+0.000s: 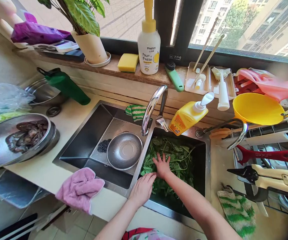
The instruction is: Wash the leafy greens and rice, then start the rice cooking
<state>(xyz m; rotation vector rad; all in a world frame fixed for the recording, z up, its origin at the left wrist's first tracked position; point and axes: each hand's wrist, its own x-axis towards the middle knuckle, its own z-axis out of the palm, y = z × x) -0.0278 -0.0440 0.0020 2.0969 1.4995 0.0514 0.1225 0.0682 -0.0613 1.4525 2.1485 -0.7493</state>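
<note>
A heap of leafy green vegetables (181,156) fills the right sink basin (207,166). My right hand (162,165) lies flat on the leaves with its fingers spread, open. My left hand (143,188) rests at the near left edge of the basin, fingers curved down into the leaves; whether it grips any is hidden. The curved tap (152,107) stands on the divider just behind both hands.
A steel strainer bowl (124,150) sits in the left basin (89,140). A pink cloth (80,188) lies on the counter's front edge. At left stands a steel bowl of dark food (16,140). Yellow dish-soap bottle (190,115), yellow bowl (257,108) and utensil rack (271,163) crowd the right.
</note>
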